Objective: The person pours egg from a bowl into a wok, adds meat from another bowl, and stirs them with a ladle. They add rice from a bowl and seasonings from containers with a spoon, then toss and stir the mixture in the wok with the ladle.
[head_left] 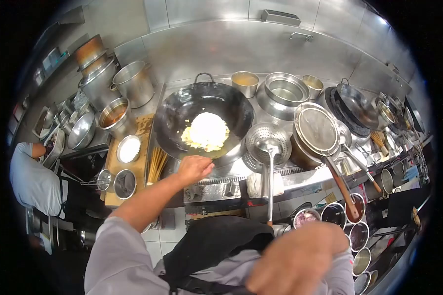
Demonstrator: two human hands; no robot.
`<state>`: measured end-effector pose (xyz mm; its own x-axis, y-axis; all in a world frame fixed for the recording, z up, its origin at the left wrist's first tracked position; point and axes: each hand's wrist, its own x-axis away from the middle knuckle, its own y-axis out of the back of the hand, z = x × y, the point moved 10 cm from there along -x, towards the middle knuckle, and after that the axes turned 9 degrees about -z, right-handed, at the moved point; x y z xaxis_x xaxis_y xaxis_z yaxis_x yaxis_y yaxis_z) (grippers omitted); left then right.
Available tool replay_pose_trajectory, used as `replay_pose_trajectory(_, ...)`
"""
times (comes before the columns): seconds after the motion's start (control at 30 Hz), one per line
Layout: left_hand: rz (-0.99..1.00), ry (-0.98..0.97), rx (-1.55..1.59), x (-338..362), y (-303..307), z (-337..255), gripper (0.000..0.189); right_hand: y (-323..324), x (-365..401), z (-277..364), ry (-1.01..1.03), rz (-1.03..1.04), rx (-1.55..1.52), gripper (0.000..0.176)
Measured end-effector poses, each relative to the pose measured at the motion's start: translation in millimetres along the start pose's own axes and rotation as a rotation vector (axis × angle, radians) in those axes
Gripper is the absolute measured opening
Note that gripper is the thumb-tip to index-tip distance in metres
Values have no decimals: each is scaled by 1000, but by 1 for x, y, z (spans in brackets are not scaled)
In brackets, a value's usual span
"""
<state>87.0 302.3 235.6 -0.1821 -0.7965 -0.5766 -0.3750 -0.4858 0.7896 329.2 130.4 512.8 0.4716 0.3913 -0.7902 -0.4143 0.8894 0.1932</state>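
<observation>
A large black wok (170, 118) sits on the range in front of me. In it lies a bright white mound (209, 129) that looks like rice, with yellow pieces of egg (194, 142) around it. My left hand (196, 168) is closed at the wok's near rim, fingers wrapped where the near handle would be; the handle itself is hidden. My right hand (295, 260) is raised close to the camera, low in the view, its fingers smeared by motion. Just beyond it, a ladle (271, 182) rests on a perforated strainer (255, 135), its handle pointing towards me.
Right of the wok stand a steel pot (286, 93) and a mesh strainer (319, 129) over another pot. A second wok (357, 105) is farther right. To the left are a wooden board (142, 129), a pot of brown liquid (115, 114) and bamboo sticks (157, 164). Another person (37, 179) stands far left.
</observation>
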Motion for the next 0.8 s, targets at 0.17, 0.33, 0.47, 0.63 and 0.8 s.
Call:
replay_pose_trajectory(0.17,60,65,-47,-35,-13,27,17,15,17,-47,53,9,-173,30)
replay_pose_trajectory(0.33,9,130,-76,-52,-36,56,20,82,93,-50,-7,-494,-46,21)
replay_pose_trajectory(0.47,-144,192,-65,-51,-37,64,23,111,305,-55,-779,-1295,1264,12)
replay_pose_trajectory(0.63,-264,222,18,-44,-27,67,31,-18,526,-176,-1445,-1619,762,74)
replay_pose_trajectory(0.8,-196,284,28,-35,-33,83,33,30,442,-131,-1223,-1735,1122,66)
